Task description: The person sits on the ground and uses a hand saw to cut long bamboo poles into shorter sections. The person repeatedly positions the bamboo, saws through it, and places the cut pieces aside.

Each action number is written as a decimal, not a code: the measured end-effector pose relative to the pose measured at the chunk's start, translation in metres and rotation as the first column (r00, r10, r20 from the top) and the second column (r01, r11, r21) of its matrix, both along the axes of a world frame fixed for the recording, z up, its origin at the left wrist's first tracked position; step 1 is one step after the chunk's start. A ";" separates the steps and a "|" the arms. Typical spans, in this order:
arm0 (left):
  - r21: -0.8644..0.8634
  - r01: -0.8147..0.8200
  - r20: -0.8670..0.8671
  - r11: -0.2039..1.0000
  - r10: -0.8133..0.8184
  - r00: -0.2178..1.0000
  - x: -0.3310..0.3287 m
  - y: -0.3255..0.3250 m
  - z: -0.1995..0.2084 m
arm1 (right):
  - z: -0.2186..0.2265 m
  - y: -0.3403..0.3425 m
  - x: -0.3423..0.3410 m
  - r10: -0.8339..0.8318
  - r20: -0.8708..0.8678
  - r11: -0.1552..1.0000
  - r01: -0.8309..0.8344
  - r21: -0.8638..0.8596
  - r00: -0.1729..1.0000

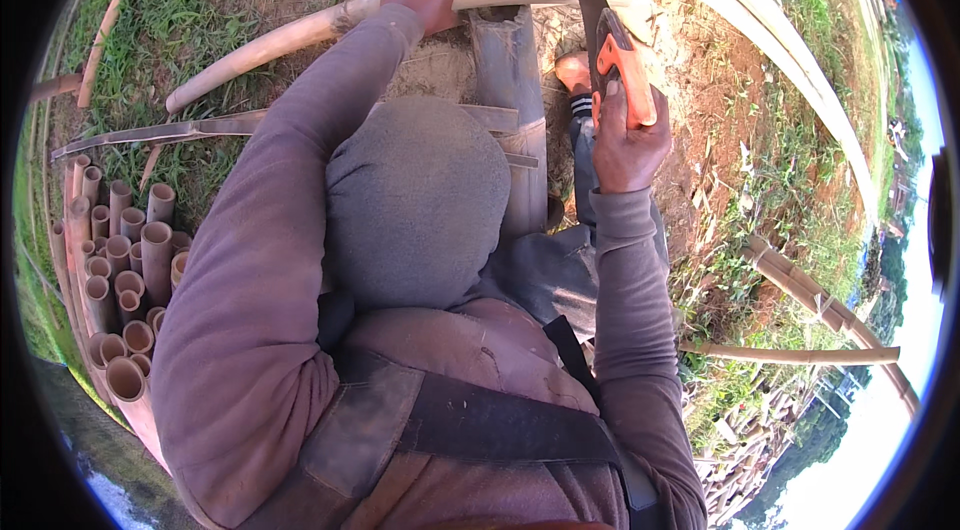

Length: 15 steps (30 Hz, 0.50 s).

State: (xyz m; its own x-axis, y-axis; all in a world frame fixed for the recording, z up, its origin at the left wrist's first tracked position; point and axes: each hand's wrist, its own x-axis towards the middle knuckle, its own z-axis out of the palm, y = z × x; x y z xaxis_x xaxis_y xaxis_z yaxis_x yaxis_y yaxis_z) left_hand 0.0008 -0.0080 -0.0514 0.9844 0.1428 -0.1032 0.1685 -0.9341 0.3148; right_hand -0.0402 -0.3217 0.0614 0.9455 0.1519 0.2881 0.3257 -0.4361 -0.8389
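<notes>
A pale bamboo pole (300,32) lies across a thick grey log-like beam (510,60) in front of me. My left hand (430,2) is closed around the pole where it crosses the beam. In my right hand (632,145) is the orange handle of a handsaw (625,60). The saw's dark blade points away from me and passes over the pole, right of the beam. Whether its teeth have entered the bamboo I cannot tell. My bent knee (420,200) is beside the beam, hiding part of it.
Several short bamboo tubes (155,260) stand packed together at the left. A narrow strip (160,130) lies beyond them on grass. Long pale bamboo (770,25) curves along the far right, with tied poles (830,310) and a heap of offcuts (750,445) nearer.
</notes>
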 end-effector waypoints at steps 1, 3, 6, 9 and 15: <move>-0.005 -0.008 -0.007 1.000 0.008 1.000 -0.005 0.002 0.001 | 0.023 -0.001 -0.016 -0.002 -0.024 0.993 -0.001 -0.116 1.000; 0.029 -0.025 -0.003 0.999 0.025 1.000 0.004 0.009 0.008 | 0.039 -0.030 -0.056 -0.018 -0.029 0.994 0.015 -0.107 0.999; 0.012 -0.023 -0.032 1.000 0.023 0.999 -0.006 0.003 -0.007 | 0.045 -0.062 -0.096 -0.128 -0.160 0.990 0.116 -0.083 0.979; 0.023 -0.003 -0.030 1.000 0.004 1.000 0.001 0.003 -0.005 | 0.023 -0.039 -0.070 -0.097 -0.142 0.994 0.102 0.030 0.985; 0.000 -0.024 -0.096 1.000 0.024 0.995 -0.006 -0.005 0.002 | -0.003 -0.008 -0.009 -0.028 -0.008 0.996 0.028 -0.084 1.000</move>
State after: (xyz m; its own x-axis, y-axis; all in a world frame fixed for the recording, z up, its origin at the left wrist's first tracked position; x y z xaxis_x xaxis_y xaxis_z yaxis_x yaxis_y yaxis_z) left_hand -0.0048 -0.0130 -0.0490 0.9662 0.1665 -0.1968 0.2206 -0.9290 0.2972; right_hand -0.0497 -0.3300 0.0588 0.9521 0.1486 0.2673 0.3053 -0.5136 -0.8019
